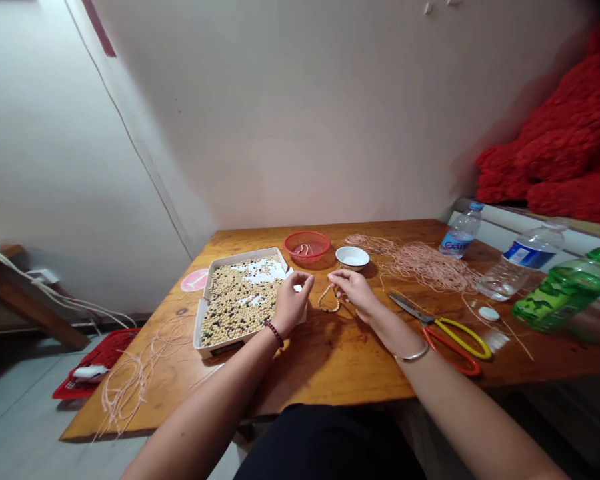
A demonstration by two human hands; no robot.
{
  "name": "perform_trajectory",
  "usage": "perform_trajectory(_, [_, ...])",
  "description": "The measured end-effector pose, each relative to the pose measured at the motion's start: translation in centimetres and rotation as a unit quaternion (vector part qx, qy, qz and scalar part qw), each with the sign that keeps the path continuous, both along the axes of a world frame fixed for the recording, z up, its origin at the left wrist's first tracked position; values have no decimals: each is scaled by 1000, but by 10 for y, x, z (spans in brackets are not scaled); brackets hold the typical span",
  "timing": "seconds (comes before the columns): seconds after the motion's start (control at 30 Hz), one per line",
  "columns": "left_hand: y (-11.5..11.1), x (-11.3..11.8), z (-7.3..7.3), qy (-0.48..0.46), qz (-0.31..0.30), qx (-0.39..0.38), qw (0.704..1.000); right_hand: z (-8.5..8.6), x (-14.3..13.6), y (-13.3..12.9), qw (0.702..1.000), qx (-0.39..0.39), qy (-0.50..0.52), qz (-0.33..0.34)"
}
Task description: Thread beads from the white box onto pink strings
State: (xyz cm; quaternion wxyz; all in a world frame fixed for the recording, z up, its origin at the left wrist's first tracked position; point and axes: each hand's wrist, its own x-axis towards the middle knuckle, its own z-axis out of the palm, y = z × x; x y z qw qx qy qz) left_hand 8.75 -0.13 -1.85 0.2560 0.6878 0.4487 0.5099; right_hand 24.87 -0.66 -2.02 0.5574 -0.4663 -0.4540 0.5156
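Note:
A small bracelet of pale beads (331, 309) with a few dark ones hangs in a loop from the pinched fingers of my right hand (354, 291), above the wooden table. To its left, my left hand (291, 301) is closed in a pinch at the right edge of a shallow box (199, 333). Whatever those fingertips hold is too small to make out. Loose beads (237, 303), mostly cream with scattered dark ones, cover most of the box's white bottom.
Behind my hands stand a red basket (307, 256) with a beaded strand inside and a white bowl (353, 257). Scissors (437, 327), tangled pink cord (425, 263) and several bottles (523, 260) occupy the right side. More cord (130, 380) lies at the left edge.

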Motion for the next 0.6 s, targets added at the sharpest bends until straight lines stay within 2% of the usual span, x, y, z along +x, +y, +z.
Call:
perform_trajectory(0.1, [-3, 1, 3, -8, -14, 21, 1000, -1, -4, -1, 996, 47, -71, 21])
perform_trajectory(0.33, [-7, -1, 4, 19, -54, 52, 997, -5, -4, 0, 979, 91, -165, 74])
perform_trajectory(0.53, [-6, 1, 0, 5, -121, 20, 992, -8, -1, 0, 960, 131, -210, 134])
perform_trajectory(0.6, [-6, 1, 0, 6, -122, 17, 992, -7, -1, -1, 960, 122, -207, 144])
